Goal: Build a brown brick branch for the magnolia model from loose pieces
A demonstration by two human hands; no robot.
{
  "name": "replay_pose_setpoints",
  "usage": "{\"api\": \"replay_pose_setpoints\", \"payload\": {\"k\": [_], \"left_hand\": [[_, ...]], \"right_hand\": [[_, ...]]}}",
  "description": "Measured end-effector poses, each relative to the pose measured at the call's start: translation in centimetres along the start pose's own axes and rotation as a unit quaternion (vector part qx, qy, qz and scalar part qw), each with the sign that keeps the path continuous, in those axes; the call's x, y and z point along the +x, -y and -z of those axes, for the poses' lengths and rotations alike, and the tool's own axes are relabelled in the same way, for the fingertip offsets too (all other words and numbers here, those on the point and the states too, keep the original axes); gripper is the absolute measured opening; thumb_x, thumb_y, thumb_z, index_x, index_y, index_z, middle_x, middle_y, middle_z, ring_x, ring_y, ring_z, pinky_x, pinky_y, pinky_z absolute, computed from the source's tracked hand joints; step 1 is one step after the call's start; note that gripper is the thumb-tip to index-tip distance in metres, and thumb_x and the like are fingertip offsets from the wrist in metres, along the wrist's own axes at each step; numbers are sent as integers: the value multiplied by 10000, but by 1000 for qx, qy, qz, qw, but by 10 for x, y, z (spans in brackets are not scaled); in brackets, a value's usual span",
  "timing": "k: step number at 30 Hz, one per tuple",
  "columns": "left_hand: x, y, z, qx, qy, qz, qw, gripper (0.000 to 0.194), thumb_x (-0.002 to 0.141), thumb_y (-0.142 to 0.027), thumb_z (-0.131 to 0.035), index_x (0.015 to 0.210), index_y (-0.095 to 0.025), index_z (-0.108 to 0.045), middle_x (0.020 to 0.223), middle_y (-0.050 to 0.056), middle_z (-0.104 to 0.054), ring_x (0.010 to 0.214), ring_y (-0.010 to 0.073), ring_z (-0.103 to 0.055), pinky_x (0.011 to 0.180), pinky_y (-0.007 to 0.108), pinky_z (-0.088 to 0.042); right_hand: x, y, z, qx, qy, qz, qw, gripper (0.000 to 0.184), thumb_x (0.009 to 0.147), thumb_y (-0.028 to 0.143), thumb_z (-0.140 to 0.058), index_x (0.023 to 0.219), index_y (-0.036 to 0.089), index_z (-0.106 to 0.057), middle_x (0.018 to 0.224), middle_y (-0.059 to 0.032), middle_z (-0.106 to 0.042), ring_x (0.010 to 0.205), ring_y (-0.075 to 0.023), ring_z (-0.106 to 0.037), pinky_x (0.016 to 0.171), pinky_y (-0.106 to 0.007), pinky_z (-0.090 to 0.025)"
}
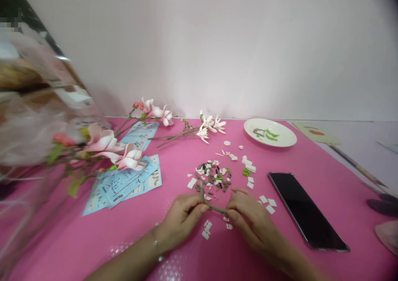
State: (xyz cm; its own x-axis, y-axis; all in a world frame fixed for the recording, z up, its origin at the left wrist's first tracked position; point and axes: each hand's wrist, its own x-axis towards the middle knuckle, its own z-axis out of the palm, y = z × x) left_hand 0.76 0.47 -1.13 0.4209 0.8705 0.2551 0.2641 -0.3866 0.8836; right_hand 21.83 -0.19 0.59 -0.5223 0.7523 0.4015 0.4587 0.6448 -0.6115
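**Left hand (180, 221) and right hand (255, 219) together, both clamped on a thin brown plastic branch (214, 208), above a glossy pink table (77, 239).**

Nearest, small white bricks (207, 229) just below the hands; next, a loose heap of brown, green and white bricks (214, 177); to the right, a black smartphone (307, 212); farther, blue instruction sheets (130, 185), pale pink flower stems (107, 142), a round white plate (270, 132), and a white wall (217, 44).

You face a plain, pale pinkish-white wall (217, 44) that meets the back edge of a table with a glossy pink top (177, 165). At the far right of the frame lies a paler lilac surface (357, 138). Soft, even light falls across the wall.
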Motion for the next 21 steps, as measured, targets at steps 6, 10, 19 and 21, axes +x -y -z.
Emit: {"api": "replay_pose_setpoints", "payload": {"k": [6, 10, 19, 21], "left_hand": [[-2, -1, 2, 25, 36, -18, 999, 420, 953, -438, -291, 681, -169, -463, 627, -12, -431, 583, 138, -424, 584, 257, -329], [-4, 0, 1, 13, 40, -18, 999, 425, 950, -456, -299, 697, -167, -481, 628, -6, -456, 581, 141, -441, 580, 255, -335], [-3, 0, 1, 0, 42, -29, 999, 430, 949, -464, -307, 688, -168, -479, 620, -12, -443, 568, 134, -427, 565, 247, -336], [-3, 0, 1, -4, 44, -32, 999, 432, 949, -464, -308, 691, -166, -486, 617, -14, -439, 564, 133, -424, 561, 246, -334]], "right_hand": [[-2, -3, -2, -22, -14, 26, 999, 210, 940, 122, -324, 765, 204, -407, 711, 6, -419, 681, -167, -382, 718, -358, -349], [-3, -1, -3, -35, -16, 36, 999, 200, 931, 112, -312, 773, 207, -389, 724, -1, -418, 685, -174, -380, 684, -347, -349], [-7, -5, -8, -49, -16, 37, 998, 191, 927, 115, -316, 779, 212, -387, 725, 0, -411, 676, -177, -389, 735, -388, -370], [-8, -5, -8, -45, -16, 37, 998, 187, 924, 115, -323, 777, 213, -384, 728, -1, -413, 678, -179, -393, 717, -379, -369]]}}
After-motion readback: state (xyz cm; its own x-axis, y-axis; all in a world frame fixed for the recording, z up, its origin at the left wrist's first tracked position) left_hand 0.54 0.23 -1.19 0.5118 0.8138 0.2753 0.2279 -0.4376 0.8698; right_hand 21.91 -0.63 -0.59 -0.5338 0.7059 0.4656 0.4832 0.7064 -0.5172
